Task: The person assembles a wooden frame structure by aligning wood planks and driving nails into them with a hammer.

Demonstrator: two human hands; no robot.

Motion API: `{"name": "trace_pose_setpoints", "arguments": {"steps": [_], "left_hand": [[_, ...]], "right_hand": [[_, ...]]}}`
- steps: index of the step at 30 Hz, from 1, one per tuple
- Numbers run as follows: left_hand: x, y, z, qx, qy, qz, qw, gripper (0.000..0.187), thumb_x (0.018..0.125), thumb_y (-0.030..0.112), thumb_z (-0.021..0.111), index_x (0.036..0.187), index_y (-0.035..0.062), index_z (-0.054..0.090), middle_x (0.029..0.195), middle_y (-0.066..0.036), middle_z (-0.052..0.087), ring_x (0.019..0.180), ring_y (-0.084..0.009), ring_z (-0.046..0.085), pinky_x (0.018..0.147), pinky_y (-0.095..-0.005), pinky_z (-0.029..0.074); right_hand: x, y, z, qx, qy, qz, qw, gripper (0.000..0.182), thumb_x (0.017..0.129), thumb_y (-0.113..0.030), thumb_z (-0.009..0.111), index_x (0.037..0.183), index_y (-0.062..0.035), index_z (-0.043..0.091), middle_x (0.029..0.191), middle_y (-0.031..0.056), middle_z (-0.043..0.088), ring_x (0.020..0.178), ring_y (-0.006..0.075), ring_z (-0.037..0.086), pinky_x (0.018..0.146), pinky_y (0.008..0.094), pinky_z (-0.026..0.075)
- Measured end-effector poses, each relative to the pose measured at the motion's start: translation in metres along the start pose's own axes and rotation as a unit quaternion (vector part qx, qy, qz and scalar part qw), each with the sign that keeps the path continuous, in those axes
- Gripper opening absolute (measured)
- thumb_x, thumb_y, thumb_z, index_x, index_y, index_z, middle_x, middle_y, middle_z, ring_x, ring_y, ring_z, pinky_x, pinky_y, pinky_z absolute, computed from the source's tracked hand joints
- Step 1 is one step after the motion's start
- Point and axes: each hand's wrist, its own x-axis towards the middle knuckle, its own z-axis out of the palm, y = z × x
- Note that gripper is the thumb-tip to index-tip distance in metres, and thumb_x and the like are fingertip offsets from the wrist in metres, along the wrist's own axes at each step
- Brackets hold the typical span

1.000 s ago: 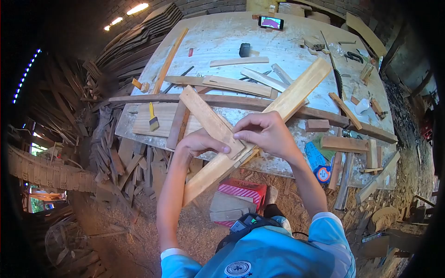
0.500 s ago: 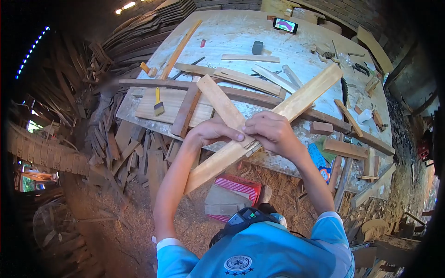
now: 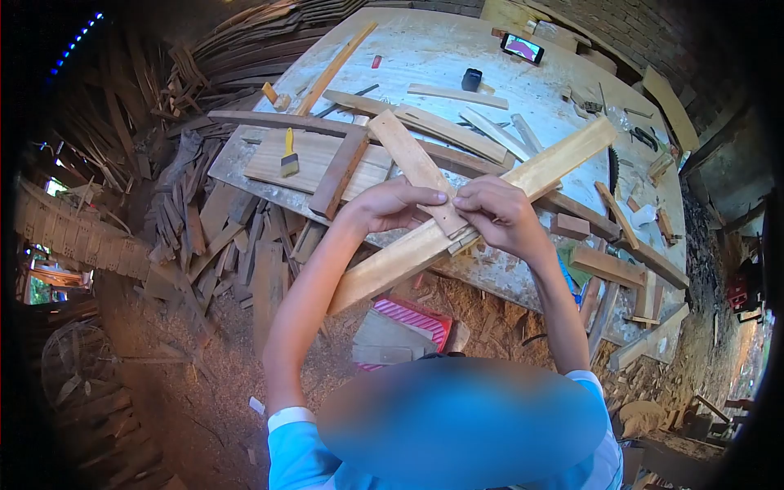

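A short wooden piece [image 3: 408, 155] crosses over a long light wooden board [image 3: 563, 159] near the board's middle. My left hand [image 3: 400, 204] grips the short piece near its lower end, thumb on top and fingers beneath. Beside it, my right hand [image 3: 496, 208] has its thumb and fingers pinched at the edge of the crossing; whatever is between the fingertips is too small to make out. Small wood slivers stick out below the joint.
On the worktable [image 3: 433, 61] lie a brush [image 3: 289, 159], a phone [image 3: 522, 48], a black object [image 3: 471, 79] and several wood strips. A curved dark beam [image 3: 278, 121] runs across its near side. Scrap wood piles up at the left; a red box [image 3: 433, 318] sits below.
The view has shifted a little. My right hand's fingers have moved up off the lower part of the crossing, and my left thumb now lies higher on the short piece.
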Motion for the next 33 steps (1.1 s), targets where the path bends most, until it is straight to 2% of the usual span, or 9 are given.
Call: {"name": "trace_pose_setpoints", "arguments": {"steps": [4, 12, 19, 22, 25, 33], "left_hand": [[0.005, -0.007, -0.006, -0.004, 0.011, 0.043, 0.999, 0.039, 0.076, 0.017, 0.068, 0.107, 0.0006, 0.052, 0.098, -0.009, 0.061, 0.084, -0.0172, 0.063, 0.066, -0.0255, 0.054], [0.010, -0.013, -0.011, -0.016, 0.004, 0.086, 0.996, 0.037, 0.076, 0.017, 0.068, 0.105, 0.0004, 0.053, 0.098, -0.009, 0.061, 0.084, -0.0174, 0.063, 0.065, -0.0264, 0.055], [0.015, -0.018, -0.018, -0.010, 0.001, 0.085, 0.996, 0.035, 0.077, 0.018, 0.066, 0.104, -0.0004, 0.053, 0.097, -0.010, 0.061, 0.082, -0.0172, 0.063, 0.064, -0.0261, 0.055], [0.015, -0.019, -0.017, -0.014, -0.002, 0.086, 0.996, 0.035, 0.078, 0.019, 0.066, 0.104, 0.0004, 0.052, 0.096, -0.009, 0.061, 0.082, -0.0167, 0.063, 0.064, -0.0264, 0.055], [0.013, -0.019, -0.012, -0.029, -0.004, 0.094, 0.995, 0.034, 0.078, 0.019, 0.066, 0.104, 0.0018, 0.052, 0.095, -0.008, 0.061, 0.081, -0.0163, 0.063, 0.064, -0.0260, 0.054], [0.016, -0.018, -0.022, 0.002, 0.004, 0.089, 0.996, 0.035, 0.078, 0.020, 0.066, 0.105, 0.0033, 0.051, 0.094, -0.007, 0.061, 0.082, -0.0153, 0.062, 0.064, -0.0262, 0.054]], "right_hand": [[0.002, 0.001, 0.003, -0.015, 0.008, 0.000, 1.000, 0.012, 0.066, 0.001, 0.066, 0.076, -0.0010, 0.059, 0.076, 0.0095, 0.061, 0.074, 0.0268, 0.059, 0.065, 0.0333, 0.047], [0.001, 0.001, 0.004, -0.005, -0.003, 0.028, 1.000, 0.015, 0.065, 0.004, 0.067, 0.077, 0.0003, 0.059, 0.077, 0.0088, 0.061, 0.075, 0.0241, 0.059, 0.067, 0.0323, 0.047], [0.000, -0.002, 0.004, -0.010, 0.009, 0.023, 1.000, 0.014, 0.066, 0.003, 0.067, 0.077, 0.0003, 0.059, 0.077, 0.0089, 0.062, 0.074, 0.0239, 0.060, 0.065, 0.0315, 0.047], [0.000, -0.001, 0.004, -0.014, 0.011, 0.022, 1.000, 0.012, 0.069, -0.004, 0.066, 0.080, -0.0041, 0.061, 0.075, 0.0078, 0.061, 0.072, 0.0249, 0.059, 0.062, 0.0323, 0.047], [0.000, -0.003, 0.003, 0.002, 0.015, 0.037, 0.999, 0.012, 0.068, 0.001, 0.066, 0.078, -0.0004, 0.060, 0.075, 0.0089, 0.061, 0.071, 0.0231, 0.059, 0.062, 0.0309, 0.046], [0.000, -0.001, 0.004, 0.004, 0.027, 0.036, 0.999, 0.012, 0.070, -0.002, 0.066, 0.081, -0.0031, 0.062, 0.074, 0.0083, 0.061, 0.067, 0.0216, 0.058, 0.058, 0.0303, 0.045]]}}
